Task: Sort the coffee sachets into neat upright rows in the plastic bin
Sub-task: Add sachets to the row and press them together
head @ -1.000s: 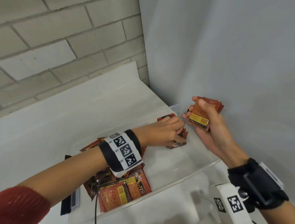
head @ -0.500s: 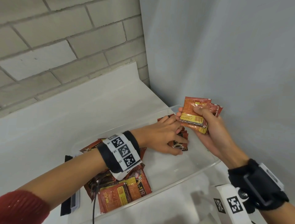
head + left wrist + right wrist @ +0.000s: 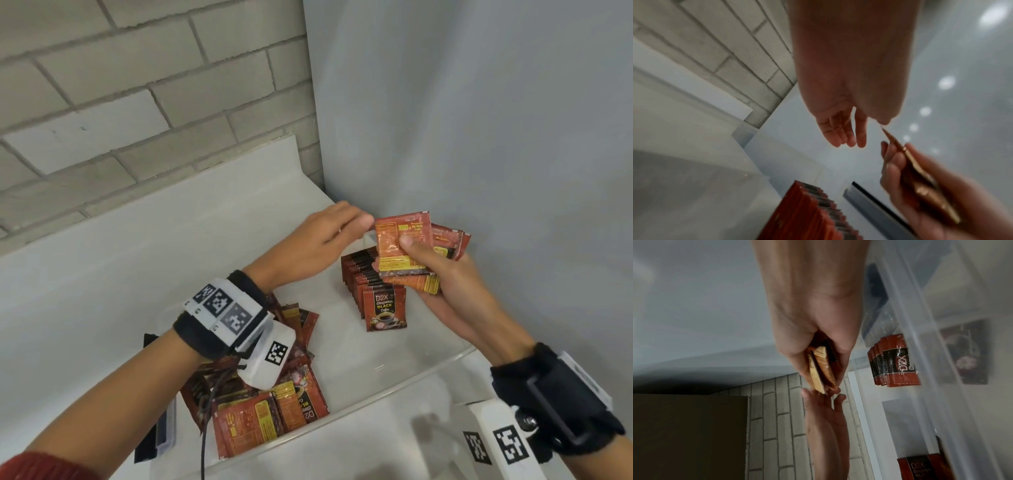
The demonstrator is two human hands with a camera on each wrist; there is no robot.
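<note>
A right hand (image 3: 455,291) gripped a fanned stack of coffee sachets (image 3: 407,253) above the clear plastic bin (image 3: 445,363) on the white table (image 3: 85,274), thumb pressed across the front packet. The left hand (image 3: 318,240) reached in with loosely extended fingers, fingertips at that packet's upper corner; whether they pinched it could not be told. An upright row of sachets (image 3: 370,284) stood below, a loose pile (image 3: 274,404) lying at the bin's near end. The foil packets looked light, thin, flexible and slick, best taken by their sealed edges.
</note>
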